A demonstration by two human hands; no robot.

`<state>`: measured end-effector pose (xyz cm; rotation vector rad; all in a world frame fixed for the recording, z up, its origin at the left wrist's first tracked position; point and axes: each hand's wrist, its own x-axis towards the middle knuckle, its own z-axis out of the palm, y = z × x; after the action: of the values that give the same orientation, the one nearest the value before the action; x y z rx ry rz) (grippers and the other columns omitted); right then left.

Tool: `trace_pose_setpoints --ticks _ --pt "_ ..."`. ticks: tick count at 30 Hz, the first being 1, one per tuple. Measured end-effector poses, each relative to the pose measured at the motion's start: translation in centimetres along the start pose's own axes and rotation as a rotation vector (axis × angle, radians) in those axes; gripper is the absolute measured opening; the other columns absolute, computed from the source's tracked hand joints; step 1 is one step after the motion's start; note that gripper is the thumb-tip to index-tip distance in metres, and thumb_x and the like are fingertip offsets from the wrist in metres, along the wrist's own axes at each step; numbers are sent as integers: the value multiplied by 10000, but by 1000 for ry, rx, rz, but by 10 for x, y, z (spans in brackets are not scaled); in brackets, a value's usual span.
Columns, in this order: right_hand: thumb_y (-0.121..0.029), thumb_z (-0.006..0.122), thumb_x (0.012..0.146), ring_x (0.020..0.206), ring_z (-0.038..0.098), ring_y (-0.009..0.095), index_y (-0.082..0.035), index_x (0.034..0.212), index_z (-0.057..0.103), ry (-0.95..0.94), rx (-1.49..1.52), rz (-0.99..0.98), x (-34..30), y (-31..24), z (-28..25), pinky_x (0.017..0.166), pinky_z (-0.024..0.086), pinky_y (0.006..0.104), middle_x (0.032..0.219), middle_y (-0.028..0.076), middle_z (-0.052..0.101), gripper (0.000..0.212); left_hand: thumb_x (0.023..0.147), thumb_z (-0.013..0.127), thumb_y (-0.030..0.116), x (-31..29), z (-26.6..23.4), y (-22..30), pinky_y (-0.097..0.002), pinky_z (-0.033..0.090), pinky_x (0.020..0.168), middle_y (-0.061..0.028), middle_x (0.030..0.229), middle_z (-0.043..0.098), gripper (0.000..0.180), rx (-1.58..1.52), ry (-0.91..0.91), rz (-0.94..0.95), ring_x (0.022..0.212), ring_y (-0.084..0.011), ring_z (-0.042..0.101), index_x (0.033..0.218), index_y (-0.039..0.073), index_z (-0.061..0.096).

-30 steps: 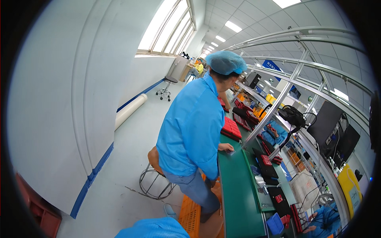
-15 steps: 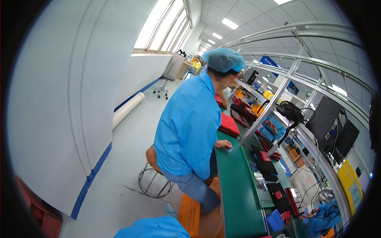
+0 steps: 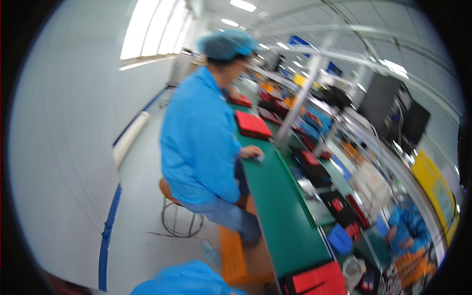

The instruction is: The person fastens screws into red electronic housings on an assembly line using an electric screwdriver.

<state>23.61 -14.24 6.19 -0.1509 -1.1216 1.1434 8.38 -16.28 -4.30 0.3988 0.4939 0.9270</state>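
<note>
Neither of my hands shows in the head view. A blue sleeve, probably on my own arm, comes in at the lower edge; no fingers are visible on it. Nearest to it are an orange crate under the bench and the long green bench top. A red tray in a black frame lies on the bench at the bottom edge. Ahead, a co-worker in a blue smock and hair cover sits by the bench, one hand on it with a small blurred piece.
Red trays lie beyond the co-worker's hand. A metal frame post rises from the bench. Right of the green strip are a blue bin, a clear cup and black trays. Another person in blue works across. A stool stands left.
The view has swung to the right and downward with blur, so the co-worker appears farther left and higher. More of the near red tray shows at the bottom. The co-worker's hand stays at the bench edge.
</note>
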Motion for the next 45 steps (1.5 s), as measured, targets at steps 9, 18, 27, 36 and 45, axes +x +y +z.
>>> trace_pose_setpoints --ticks 9,18,27,36,45 --pt "-52 490 812 433 358 91 -109 1158 434 -259 74 19 10 3 -14 432 348 220 564 1 405 355 841 519 357 32 -7 -27 -162 356 491 47 597 526 290 -21 -142 -108 562 -12 461 762 86 584" --pt "-74 514 809 378 402 115 -82 1025 357 -222 -138 -74 34 11 -35 355 387 239 524 24 407 267 858 373 494 33 -10 -12 -174 342 560 8 740 499 576 50 -122 -128 601 -45 379 1043 -25 540" --pt "-70 543 794 374 426 139 -104 977 304 -247 -347 -2 54 45 -52 368 410 291 499 35 419 303 854 355 519 46 -11 5 -176 290 417 -25 728 542 608 8 124 -236 506 -43 376 1040 -31 536" --pt "12 496 774 388 431 139 -68 995 320 -318 -383 83 67 72 -54 411 422 298 522 44 433 294 842 296 578 51 -17 15 -171 316 462 -10 716 545 702 135 165 -263 520 -38 399 1036 -49 545" --pt "25 489 763 393 436 145 -68 980 313 -352 -419 117 72 80 -53 414 424 299 529 46 438 294 839 311 576 55 -26 14 -186 358 546 -32 735 551 702 112 100 -277 584 -63 416 1030 -55 553"
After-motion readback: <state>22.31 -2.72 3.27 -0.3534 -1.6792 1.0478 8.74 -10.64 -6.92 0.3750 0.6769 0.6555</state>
